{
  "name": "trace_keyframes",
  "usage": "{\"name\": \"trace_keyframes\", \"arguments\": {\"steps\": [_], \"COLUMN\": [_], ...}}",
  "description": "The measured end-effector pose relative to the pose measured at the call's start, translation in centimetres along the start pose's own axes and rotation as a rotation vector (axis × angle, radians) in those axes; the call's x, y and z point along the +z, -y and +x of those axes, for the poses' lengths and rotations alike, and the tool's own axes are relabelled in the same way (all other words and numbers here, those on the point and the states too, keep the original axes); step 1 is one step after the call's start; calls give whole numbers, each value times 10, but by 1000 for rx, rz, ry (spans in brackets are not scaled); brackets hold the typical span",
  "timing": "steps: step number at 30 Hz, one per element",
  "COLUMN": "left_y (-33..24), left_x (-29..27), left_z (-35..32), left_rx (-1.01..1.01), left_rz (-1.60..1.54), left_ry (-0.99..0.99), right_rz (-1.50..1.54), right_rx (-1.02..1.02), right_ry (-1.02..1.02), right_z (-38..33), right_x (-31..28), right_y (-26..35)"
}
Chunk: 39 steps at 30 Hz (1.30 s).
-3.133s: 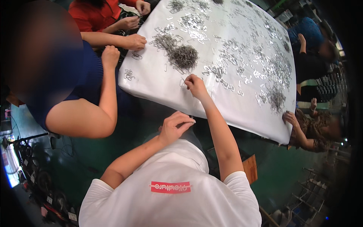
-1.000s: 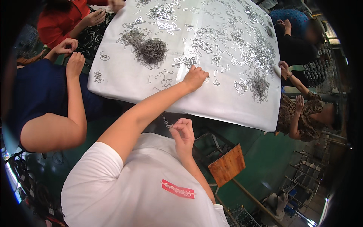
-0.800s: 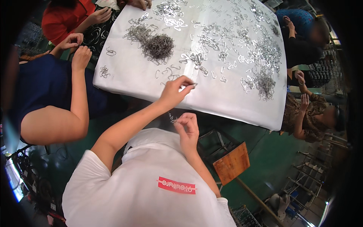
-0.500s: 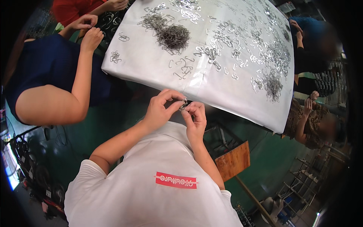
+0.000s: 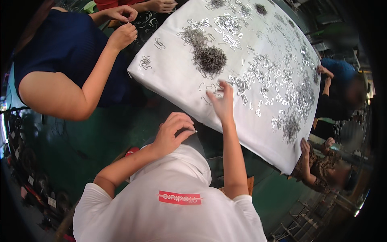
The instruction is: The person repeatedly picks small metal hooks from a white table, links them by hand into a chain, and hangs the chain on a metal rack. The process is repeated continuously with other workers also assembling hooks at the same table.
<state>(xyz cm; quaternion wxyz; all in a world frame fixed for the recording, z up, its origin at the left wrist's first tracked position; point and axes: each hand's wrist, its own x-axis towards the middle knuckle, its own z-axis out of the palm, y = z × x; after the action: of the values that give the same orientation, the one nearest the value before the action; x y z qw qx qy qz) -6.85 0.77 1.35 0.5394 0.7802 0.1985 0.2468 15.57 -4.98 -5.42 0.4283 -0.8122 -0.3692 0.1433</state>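
My left hand (image 5: 174, 134) is close to my body, just off the table's near edge, with thumb and fingers pinched together. A small shiny metal piece (image 5: 195, 131) pokes out at its fingertips; the rest of it is hidden. Over the table my right hand (image 5: 222, 101) reaches out, a little blurred, thumb and fingers apart and nothing visible between them. Beneath its fingertips are loose bent metal wire hooks (image 5: 204, 87). Just beyond lies a dense dark heap of hooks (image 5: 210, 60).
A white-covered table (image 5: 177, 86) carries many scattered hooks, with another heap (image 5: 291, 130) toward the right. At left, a co-worker in dark blue (image 5: 60, 52) pinches something small. Other people sit along the right side, one with a hand (image 5: 305, 146) at the table edge.
My hands were together around a small metal piece; now the right has left it and moved forward over the table. The left stays near my body. The view has shifted.
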Motion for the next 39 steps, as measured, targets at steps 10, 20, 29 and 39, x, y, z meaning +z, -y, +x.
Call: {"name": "trace_keyframes", "arguments": {"steps": [10,20,29,39], "left_y": [-2,6,5,5], "left_x": [-5,-11,-14,-20], "left_z": [-7,-11,-12,-28], "left_rx": [7,-18,1,6], "left_rz": [6,26,18,-11], "left_ry": [-195,-240,-244,-218], "right_rz": [-263,-89,-507,-703], "right_rx": [-38,-102,-211,-148], "right_ry": [-4,-94,27,74], "right_z": [152,164,77,64], "right_x": [29,22,65,52], "right_y": [-8,-37,-35,-41]}}
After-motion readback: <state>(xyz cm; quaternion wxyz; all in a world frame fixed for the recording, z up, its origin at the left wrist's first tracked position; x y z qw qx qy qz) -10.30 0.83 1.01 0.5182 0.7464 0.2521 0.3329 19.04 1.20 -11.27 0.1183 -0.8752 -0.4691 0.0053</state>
